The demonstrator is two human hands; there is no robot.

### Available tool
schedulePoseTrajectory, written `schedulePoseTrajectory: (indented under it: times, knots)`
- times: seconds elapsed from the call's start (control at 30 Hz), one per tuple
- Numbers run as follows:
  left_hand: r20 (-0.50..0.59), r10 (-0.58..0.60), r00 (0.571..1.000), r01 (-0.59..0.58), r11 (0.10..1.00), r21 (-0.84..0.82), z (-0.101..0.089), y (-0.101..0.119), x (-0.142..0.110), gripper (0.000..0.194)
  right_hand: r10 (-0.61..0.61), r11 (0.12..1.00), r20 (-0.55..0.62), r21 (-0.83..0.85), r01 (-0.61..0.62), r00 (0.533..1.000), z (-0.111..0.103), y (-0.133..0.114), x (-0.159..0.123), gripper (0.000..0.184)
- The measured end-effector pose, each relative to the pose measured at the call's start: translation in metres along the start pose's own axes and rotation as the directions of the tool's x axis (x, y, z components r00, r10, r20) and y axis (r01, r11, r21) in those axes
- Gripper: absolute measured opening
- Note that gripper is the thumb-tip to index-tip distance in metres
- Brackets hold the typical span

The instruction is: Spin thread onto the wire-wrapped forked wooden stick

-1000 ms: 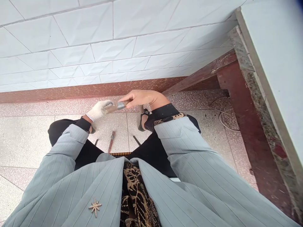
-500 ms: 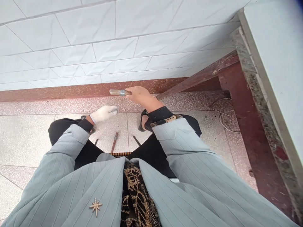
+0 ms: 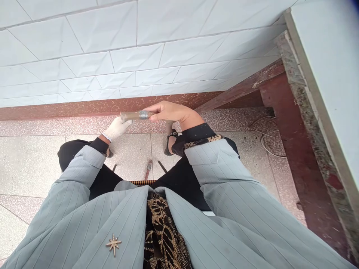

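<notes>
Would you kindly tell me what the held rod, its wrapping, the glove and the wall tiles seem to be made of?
Rod: dull brown, perhaps wood; no clear grain shows.
Wrapping: likely metal wire, silvery and ridged.
Glove: probably knitted fabric, matte off-white.
Wall tiles: likely glazed ceramic, white with relief and joint lines.

Setting: a hard-surfaced, tiled work spot; home or workshop cannot be told.
Landmark: the tiled wall (image 3: 106, 30), white, with embossed blocks and grey joints.
Skirting: a red-brown, gold-veined strip (image 3: 84, 106) along the wall's foot.
Floor: pale speckled slabs (image 3: 28, 160), with a pinkish speckled band (image 3: 70, 125) nearest the wall.
Structure: a scuffed red-brown frame (image 3: 305, 164) at the wall's right end, beside a pale flat panel (image 3: 331, 48) with a rough edge.
Traces of use: a loose pale cable (image 3: 269, 151) and dark crumbs (image 3: 245, 138) on the floor, near the wall's right end.
</notes>
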State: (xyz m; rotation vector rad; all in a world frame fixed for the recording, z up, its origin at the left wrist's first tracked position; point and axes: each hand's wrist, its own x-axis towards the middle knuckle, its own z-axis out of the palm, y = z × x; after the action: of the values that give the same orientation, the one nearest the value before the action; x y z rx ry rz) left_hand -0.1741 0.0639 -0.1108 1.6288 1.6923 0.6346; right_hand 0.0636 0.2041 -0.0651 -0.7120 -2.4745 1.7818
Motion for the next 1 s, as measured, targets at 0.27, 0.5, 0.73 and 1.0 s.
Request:
schedulePoseTrajectory:
  times: [0.27, 0.5, 0.73, 1.0]
  knots:
    - [0.203, 0.101, 0.974, -0.121, 0.989, 0.088, 0.011, 0.007, -0.003, 0.027, 0.212, 0.977, -0.387, 0.112, -0.183, 0.897, 0.017, 0.008, 0.017, 0.047]
    - [0.294, 0.069, 0.953, -0.134, 0.969, 0.206, 0.014, 0.007, -0.004, 0.028, 0.285, 0.753, -0.31, -0.513, -0.412, 0.907, 0.019, 0.007, 0.021, 0.043]
    - [0.271, 0.058, 0.961, -0.142, 0.942, 0.303, 0.01, 0.008, -0.003, 0.025, 0.385, 0.636, -0.143, -0.675, -0.374, 0.912, 0.023, -0.001, 0.02, 0.04]
    - [0.211, 0.109, 0.971, -0.157, 0.962, 0.224, 0.002, 0.005, -0.002, 0.022, 0.231, 0.957, 0.387, -0.256, -0.136, 0.893, 0.007, 0.002, 0.006, 0.038]
